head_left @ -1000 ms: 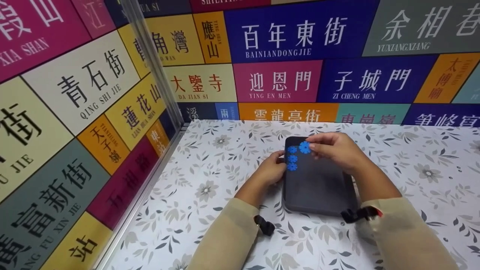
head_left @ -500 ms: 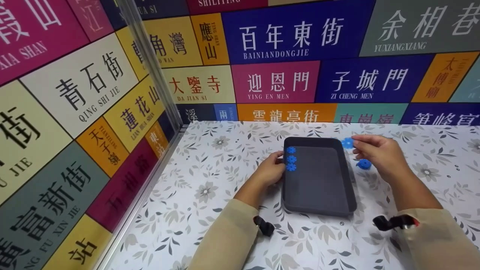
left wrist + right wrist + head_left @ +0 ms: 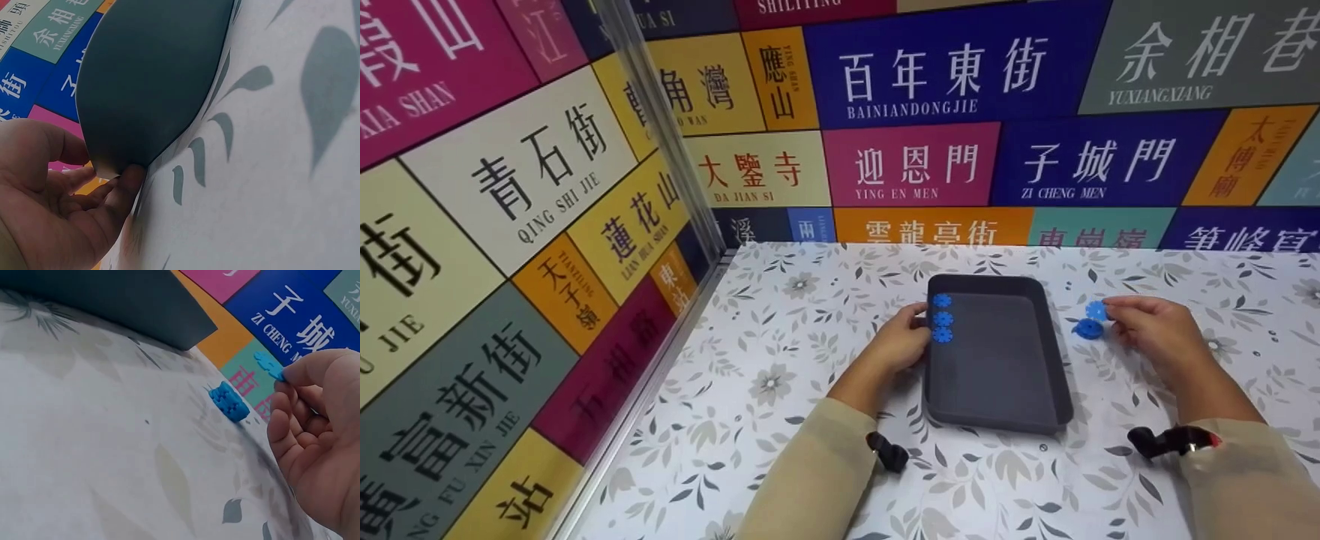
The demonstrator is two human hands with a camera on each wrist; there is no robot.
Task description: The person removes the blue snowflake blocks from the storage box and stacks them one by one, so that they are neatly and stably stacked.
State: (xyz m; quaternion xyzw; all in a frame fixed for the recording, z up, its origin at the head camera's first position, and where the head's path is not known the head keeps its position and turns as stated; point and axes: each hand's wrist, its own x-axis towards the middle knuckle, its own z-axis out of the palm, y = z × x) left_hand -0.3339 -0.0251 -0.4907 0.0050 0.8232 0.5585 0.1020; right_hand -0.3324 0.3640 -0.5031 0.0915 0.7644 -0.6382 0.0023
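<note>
A dark grey rectangular tray (image 3: 997,360) rests on the table. My left hand (image 3: 901,339) grips its left wall; in the left wrist view, thumb and finger pinch the tray's edge (image 3: 149,73). Along the inner left side of the tray, three blue notched discs (image 3: 943,319) sit in a column. To the right of the tray, my right hand (image 3: 1159,330) pinches another blue notched disc (image 3: 1096,310) between thumb and index finger. Just below that disc lies a small stack of blue discs (image 3: 1087,329), seen from the side as a blue pile (image 3: 229,402) in the right wrist view.
White cloth with a grey leaf and flower print covers the table (image 3: 780,450). A wall of coloured street-name panels (image 3: 915,165) rises behind it, and another panelled wall (image 3: 510,300) stands on the left, with a pale strip along its foot.
My right hand, holding a blue disc, has moved from above the tray's far left corner to the right, beside the stack, which it uncovered. The left hand and tray stay put.
</note>
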